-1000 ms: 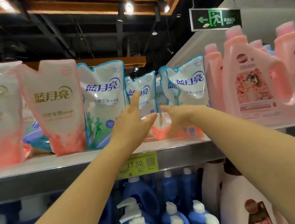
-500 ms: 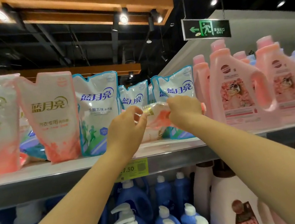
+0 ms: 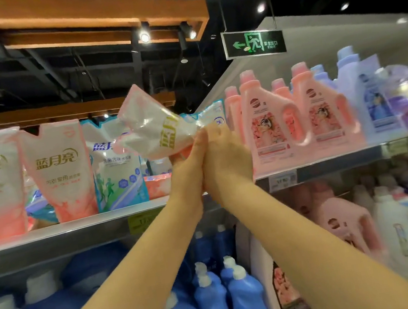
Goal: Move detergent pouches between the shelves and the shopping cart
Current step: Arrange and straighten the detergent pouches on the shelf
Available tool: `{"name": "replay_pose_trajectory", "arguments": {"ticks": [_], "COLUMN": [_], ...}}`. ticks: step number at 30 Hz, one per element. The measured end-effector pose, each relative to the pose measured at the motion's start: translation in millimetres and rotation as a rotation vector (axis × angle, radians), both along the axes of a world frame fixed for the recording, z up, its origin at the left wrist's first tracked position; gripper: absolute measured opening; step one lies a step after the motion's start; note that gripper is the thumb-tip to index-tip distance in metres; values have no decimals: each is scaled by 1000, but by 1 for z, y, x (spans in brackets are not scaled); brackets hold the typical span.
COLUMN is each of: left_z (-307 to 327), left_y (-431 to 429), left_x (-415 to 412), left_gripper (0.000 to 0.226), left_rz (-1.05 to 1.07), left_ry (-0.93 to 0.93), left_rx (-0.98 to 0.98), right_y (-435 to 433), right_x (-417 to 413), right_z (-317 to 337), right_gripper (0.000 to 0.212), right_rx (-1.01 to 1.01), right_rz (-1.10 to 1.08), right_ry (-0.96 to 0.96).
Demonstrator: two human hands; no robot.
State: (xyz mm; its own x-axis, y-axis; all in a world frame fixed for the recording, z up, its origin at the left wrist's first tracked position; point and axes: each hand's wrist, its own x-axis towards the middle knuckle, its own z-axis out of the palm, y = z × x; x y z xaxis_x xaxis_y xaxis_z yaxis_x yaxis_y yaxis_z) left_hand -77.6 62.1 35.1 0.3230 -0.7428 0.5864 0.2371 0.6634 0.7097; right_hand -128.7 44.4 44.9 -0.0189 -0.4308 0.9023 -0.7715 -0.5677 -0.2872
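Your left hand and right hand both curl tight round the pink pouch; pouch tilted. Held above the shelf.

left hand, right hand — raised, grips touching

The upper shelf runs just below the grip. Left of the grip stand pink pouches and a blue pouch; a low pink pouch sits right beneath it. Right of it stand pink bottles, then pale blue bottles farther off.
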Motion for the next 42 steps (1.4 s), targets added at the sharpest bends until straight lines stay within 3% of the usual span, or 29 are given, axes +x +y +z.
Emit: {"name": "replay_pose_trajectory", "arguments": {"ticks": [4,8,12,17,19,21,27,36,42], "left_z": [-30,-57,-87,-143,-172,-198,-273,-404,-483], "left_y": [31,78,137,193,214,238,297,334,337], "left_x": [-16,-32,-65,-102,-122,-149,-254,-462,-555], "left_gripper": [32,54,54,41,38,50,65,24,29], "left_rz": [-1,-55,-134,-330,-413,-474,-685,-861,-793], "left_ry": [58,54,-24,-146,-180,-191,-314,-463,-611], "left_rx": [-42,-44,-10,113,208,300,426,735,855], "right_y": [43,97,156,238,272,304,388,472,471], "right_x": [-27,-78,-122,-168,-186,-209,-294,-470,-549], "right_z": [-46,-74,-113,-181,-211,-239,-317,-430,-493], "right_gripper": [34,76,107,109,103,102,117,102,110], "right_rx": [33,235,442,595,633,674,769,1064,1201], "right_rz": [79,329,526,537,466,370,66,-294,-415], "right_ry": [56,36,-166,-446,-565,-628,-844,-1058,-1171]}}
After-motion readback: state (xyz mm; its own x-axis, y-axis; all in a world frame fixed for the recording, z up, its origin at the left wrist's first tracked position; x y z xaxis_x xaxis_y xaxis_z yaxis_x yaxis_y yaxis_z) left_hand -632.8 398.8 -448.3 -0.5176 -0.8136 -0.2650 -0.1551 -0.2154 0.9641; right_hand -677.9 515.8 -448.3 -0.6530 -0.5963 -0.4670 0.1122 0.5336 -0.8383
